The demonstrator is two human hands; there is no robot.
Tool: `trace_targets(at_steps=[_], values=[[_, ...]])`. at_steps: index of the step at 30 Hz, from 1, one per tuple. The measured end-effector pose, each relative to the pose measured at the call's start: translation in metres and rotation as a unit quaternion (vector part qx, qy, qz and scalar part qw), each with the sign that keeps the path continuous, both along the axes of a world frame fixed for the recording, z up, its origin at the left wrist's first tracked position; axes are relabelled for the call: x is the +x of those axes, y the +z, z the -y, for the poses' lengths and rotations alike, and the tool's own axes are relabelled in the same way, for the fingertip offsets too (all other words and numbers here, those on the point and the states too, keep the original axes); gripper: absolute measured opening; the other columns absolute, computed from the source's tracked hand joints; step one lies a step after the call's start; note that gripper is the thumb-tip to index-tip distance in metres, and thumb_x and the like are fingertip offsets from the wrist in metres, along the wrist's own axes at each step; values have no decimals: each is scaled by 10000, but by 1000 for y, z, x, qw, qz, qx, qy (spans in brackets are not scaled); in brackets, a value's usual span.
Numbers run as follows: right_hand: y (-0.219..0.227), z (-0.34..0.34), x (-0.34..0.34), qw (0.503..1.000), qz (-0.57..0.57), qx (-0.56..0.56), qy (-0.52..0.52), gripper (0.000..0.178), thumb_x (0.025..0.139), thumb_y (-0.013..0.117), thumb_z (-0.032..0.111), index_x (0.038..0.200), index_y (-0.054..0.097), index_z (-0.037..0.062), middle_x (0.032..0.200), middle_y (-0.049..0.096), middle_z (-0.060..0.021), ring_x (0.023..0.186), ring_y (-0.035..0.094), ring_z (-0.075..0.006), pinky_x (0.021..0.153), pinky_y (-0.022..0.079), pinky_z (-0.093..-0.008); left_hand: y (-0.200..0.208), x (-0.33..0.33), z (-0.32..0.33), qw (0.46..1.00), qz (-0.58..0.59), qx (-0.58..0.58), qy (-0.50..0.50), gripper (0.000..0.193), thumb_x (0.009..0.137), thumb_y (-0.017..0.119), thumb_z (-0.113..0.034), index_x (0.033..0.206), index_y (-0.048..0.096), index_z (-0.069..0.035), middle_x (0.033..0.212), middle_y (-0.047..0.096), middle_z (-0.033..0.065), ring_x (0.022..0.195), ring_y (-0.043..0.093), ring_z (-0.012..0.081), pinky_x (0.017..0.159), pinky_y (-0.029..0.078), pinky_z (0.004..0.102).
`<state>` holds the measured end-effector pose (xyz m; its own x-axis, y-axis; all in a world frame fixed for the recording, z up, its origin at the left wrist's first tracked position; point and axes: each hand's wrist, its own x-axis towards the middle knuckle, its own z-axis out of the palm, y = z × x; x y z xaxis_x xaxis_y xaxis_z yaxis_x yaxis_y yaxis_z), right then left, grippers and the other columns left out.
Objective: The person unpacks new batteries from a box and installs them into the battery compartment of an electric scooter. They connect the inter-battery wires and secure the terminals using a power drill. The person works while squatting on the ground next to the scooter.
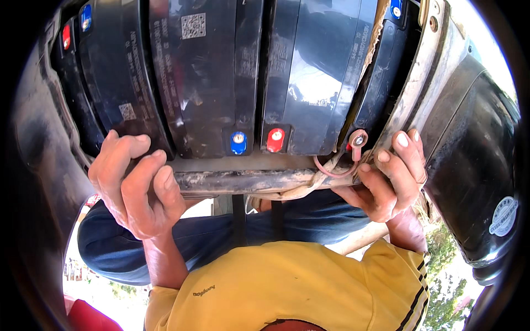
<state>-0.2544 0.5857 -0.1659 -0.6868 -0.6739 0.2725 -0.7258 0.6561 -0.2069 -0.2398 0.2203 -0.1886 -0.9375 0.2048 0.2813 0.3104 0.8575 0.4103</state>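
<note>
Several black batteries stand side by side in a metal bay, among them a left-middle battery (pixel 204 83) and a right-middle battery (pixel 314 83). My left hand (pixel 141 185) is at the bay's near left corner, its bent fingers apart and holding nothing visible. At the near right corner, my right hand (pixel 392 179) has its fingers loosely bent and apart beside the frame; whether they touch it is unclear. Close to the right hand, a reddish cable (pixel 331 172) ends in a ring lug (pixel 358 139) fastened by a bolt. A blue terminal (pixel 238 142) and a red terminal (pixel 275 140) carry no visible cable.
A worn metal bar (pixel 243 181) crosses the bay's near side, with pale wrapped wiring (pixel 298 193) along it. The metal frame (pixel 425 60) rises at right, beside a dark body panel (pixel 469 149). Torn cardboard (pixel 374 41) sticks up between two batteries.
</note>
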Motion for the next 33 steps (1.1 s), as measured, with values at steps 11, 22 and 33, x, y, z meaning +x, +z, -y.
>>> trace_targets(at_steps=[11, 22, 33], values=[[14, 15, -11, 999, 44, 28, 12, 550, 751, 953, 433, 1069, 671, 84, 1264, 636, -142, 1280, 649, -411, 1135, 481, -641, -16, 0, 14, 993, -72, 32, 90, 166, 991, 736, -164, 883, 695, -45, 976, 719, 100, 864, 647, 216, 768, 518, 360], [34, 37, -23, 982, 175, 77, -3, 427, 854, 863, 486, 1031, 729, 120, 1272, 699, -129, 1327, 644, -399, 1184, 367, -647, -21, 1, 17, 987, -71, 74, 123, 215, 977, 798, -151, 829, 699, -31, 909, 730, 89, 809, 641, 197, 722, 512, 337], [19, 40, -23, 990, 139, 17, -16, 275, 849, 866, 258, 1033, 717, 118, 1200, 698, -104, 1258, 687, -349, 1207, 327, -583, -22, -2, 19, 985, -77, 116, 99, 189, 926, 819, -102, 802, 688, -45, 848, 706, 69, 762, 618, 189, 675, 477, 324]])
